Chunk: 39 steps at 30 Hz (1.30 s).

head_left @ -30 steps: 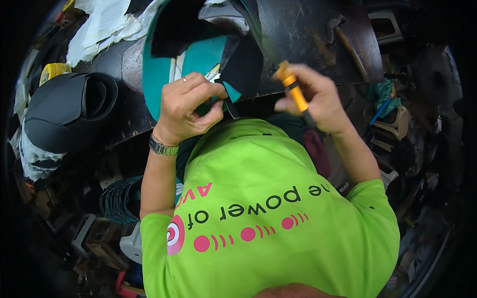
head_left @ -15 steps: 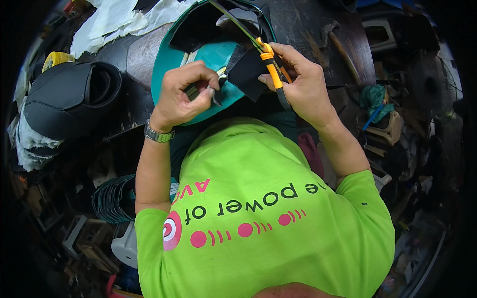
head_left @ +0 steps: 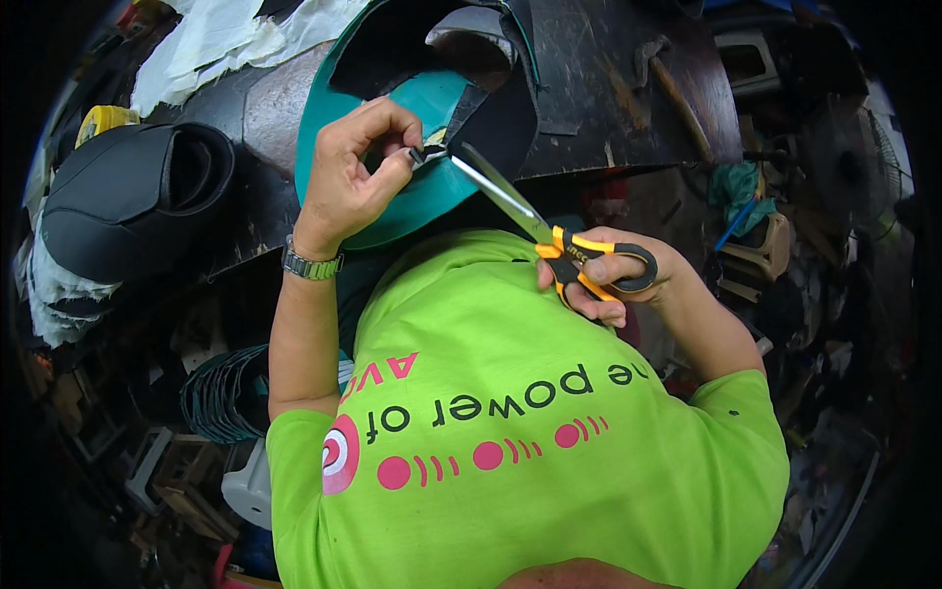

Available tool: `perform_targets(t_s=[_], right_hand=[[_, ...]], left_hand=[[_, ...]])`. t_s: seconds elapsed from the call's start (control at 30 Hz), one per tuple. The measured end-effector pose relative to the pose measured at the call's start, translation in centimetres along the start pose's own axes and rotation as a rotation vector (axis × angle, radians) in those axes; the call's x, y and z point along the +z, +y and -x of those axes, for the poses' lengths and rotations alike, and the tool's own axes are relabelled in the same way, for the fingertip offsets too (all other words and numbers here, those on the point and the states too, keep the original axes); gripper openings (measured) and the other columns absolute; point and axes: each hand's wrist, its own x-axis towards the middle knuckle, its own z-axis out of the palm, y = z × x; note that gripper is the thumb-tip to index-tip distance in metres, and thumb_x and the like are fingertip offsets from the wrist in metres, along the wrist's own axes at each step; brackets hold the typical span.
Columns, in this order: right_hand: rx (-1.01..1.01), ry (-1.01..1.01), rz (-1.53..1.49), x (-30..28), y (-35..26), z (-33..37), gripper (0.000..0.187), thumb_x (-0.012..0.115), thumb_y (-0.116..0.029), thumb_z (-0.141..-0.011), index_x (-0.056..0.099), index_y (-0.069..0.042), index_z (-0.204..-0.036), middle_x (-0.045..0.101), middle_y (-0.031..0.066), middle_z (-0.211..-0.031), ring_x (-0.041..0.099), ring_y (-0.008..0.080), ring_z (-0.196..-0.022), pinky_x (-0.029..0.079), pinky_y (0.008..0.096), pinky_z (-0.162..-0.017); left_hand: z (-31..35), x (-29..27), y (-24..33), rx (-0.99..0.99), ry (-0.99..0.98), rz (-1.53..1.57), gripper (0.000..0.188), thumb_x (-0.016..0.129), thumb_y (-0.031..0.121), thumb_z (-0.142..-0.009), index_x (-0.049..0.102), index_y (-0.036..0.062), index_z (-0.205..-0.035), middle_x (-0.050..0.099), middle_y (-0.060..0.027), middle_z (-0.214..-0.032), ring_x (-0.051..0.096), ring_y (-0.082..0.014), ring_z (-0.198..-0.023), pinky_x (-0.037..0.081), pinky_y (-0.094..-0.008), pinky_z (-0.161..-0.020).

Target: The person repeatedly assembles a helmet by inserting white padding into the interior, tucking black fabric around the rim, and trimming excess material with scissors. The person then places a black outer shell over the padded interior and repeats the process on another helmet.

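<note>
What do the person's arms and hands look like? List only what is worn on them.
Both forearms are bare. The left hand has a silver metal-link wristwatch at the wrist. The right hand wears nothing visible. Short bright-green shirt sleeves cover the upper arms.

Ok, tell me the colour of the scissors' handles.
Orange and black, on the scissors in the right hand; the head view shows it.

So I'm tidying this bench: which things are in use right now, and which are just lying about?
In use: left hand, right hand, scissors, small dark piece, teal sheet.
Lying about: hammer, black padded seat, white cloth, yellow tape roll.
</note>
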Motion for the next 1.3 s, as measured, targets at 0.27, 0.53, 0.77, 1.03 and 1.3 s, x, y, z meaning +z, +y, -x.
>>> perform_targets(t_s=[0.27,0.53,0.77,1.03,1.3], right_hand=[[0.056,0.148,0.058,0.3,-0.2,-1.1,0.036,0.069,-0.029,-0.098,0.061,0.004,-0.112,0.064,0.0079,-0.066,0.052,0.0098,-0.042,0.043,0.0242,-0.037],[0.074,0.151,0.085,0.6,-0.4,-0.7,0.035,0.068,-0.029,-0.099,0.061,0.003,-0.11,0.063,0.0077,-0.065,0.051,0.0098,-0.04,0.043,0.0242,-0.037],[0.041,0.252,0.086,1.6,-0.2,-2.6,0.027,0.074,-0.021,-0.096,0.063,0.001,-0.109,0.062,0.0059,-0.064,0.051,0.0082,-0.039,0.043,0.0237,-0.036],[-0.967,0.612,1.119,3.5,-5.7,-2.6,0.059,0.075,0.001,-0.086,0.056,-0.004,-0.142,0.069,0.008,-0.118,0.066,0.0104,-0.102,0.053,0.0261,-0.09],[-0.928,0.654,2.18,2.4,-11.4,-7.4,0.062,0.077,0.009,-0.078,0.064,-0.017,-0.134,0.07,0.0134,-0.119,0.07,0.0266,-0.106,0.057,0.0349,-0.087]], left_hand=[[0.0,0.0,0.1,0.048,-0.014,-0.049,0.007,0.06,0.002,-0.073,0.061,0.0008,-0.08,0.055,-0.0022,-0.075,0.047,-0.0102,-0.066,0.039,-0.0247,-0.063],[-0.1,0.1,0.2,0.031,-0.031,-0.023,0.007,0.059,0.003,-0.074,0.061,0.0008,-0.081,0.056,-0.0017,-0.075,0.046,-0.0102,-0.066,0.039,-0.0247,-0.063],[0.6,-0.9,-0.6,0.033,-0.078,0.212,0.013,0.063,0.012,-0.076,0.057,0.0008,-0.077,0.053,-0.0023,-0.075,0.047,-0.0118,-0.068,0.037,-0.0262,-0.064],[1.2,-1.5,3.5,0.189,-0.281,-0.075,0.038,0.091,0.02,-0.07,0.055,0.007,-0.065,0.05,-0.0029,-0.065,0.05,-0.0142,-0.058,0.036,-0.0284,-0.052],[5.4,3.5,6.5,-0.021,-0.534,-0.218,0.023,0.082,0.014,-0.084,0.072,0.0023,-0.101,0.065,-0.0108,-0.092,0.069,-0.0272,-0.085,0.054,-0.0307,-0.076]])
